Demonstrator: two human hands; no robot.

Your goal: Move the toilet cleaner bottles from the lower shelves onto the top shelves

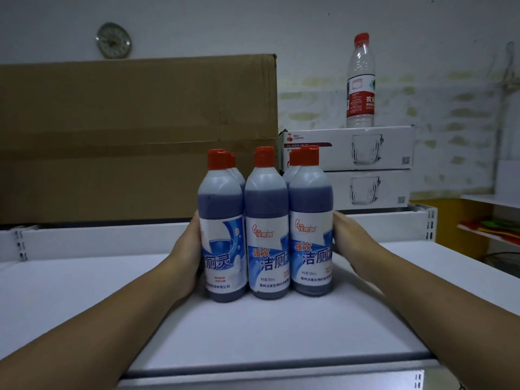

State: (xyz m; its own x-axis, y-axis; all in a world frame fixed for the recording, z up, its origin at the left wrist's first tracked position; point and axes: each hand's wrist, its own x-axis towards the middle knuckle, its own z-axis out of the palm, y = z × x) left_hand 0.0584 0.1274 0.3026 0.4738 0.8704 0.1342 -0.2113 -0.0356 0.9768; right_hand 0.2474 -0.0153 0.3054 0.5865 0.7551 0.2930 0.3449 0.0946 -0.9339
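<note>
Several toilet cleaner bottles with red caps, blue liquid and white-blue labels stand upright in a tight cluster on the white top shelf. Three stand in front, with more caps showing behind them. My left hand presses flat against the left side of the cluster. On the other side my right hand presses against the rightmost bottle. The fingertips of both hands are hidden behind the bottles.
A large cardboard box stands behind the shelf at the left. Two stacked white glass-mug boxes sit behind at the right, with a clear water bottle on top. The shelf's front edge is near me.
</note>
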